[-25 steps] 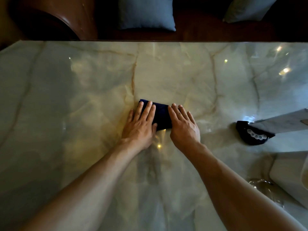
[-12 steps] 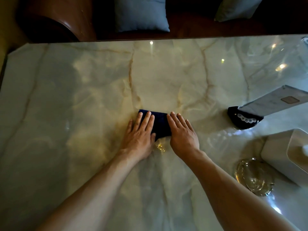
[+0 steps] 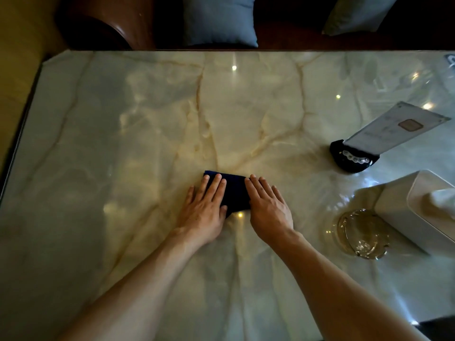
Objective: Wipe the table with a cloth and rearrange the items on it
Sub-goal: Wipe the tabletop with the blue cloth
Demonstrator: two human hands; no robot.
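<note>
A small folded dark blue cloth [image 3: 234,193] lies flat at the middle of the glossy marble table [image 3: 123,143]. My left hand [image 3: 205,207] rests palm down on the cloth's left part, fingers straight and together. My right hand [image 3: 267,205] lies flat over its right edge, fingers also extended. Only the strip of cloth between the two hands shows. At the right stand a card sign in a black holder [image 3: 352,157], a glass ashtray [image 3: 360,233] and a white tissue box [image 3: 418,212].
Beyond the table's far edge sit a dark wooden seat [image 3: 103,23] and two blue-grey cushions [image 3: 219,20]. The table's left edge [image 3: 22,124] runs diagonally along a yellowish wall. The three items crowd the right side, close to my right forearm.
Both hands and the cloth stay put on the table. The camera has tilted, so the sign, ashtray and tissue box now show more fully at the right.
</note>
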